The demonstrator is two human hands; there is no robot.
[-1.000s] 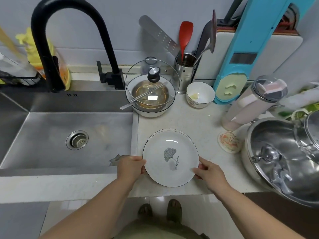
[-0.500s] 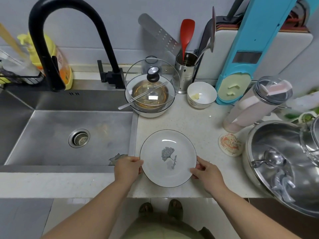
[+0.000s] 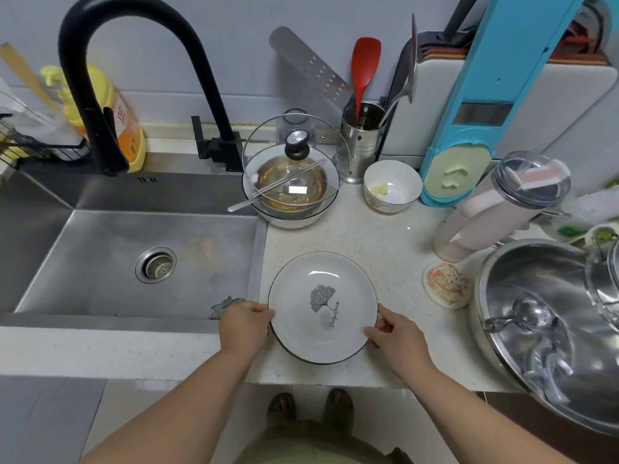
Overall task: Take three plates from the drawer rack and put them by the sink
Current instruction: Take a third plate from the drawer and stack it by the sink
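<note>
On the near counter (image 3: 385, 242), just right of the sink (image 3: 100, 256), white plates (image 3: 321, 306) sit stacked. The left hand (image 3: 246, 324) and right hand (image 3: 398, 333) pinch opposite rims, likely to keep the stack level and square while setting it down.

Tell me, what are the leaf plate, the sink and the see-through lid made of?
Plate: probably glazed ceramic, glossy white with a printed leaf. Sink: brushed stainless steel, by its dull grey sheen. Lid: clear glass apparently, since the bowl shows through, with a black knob.
</note>
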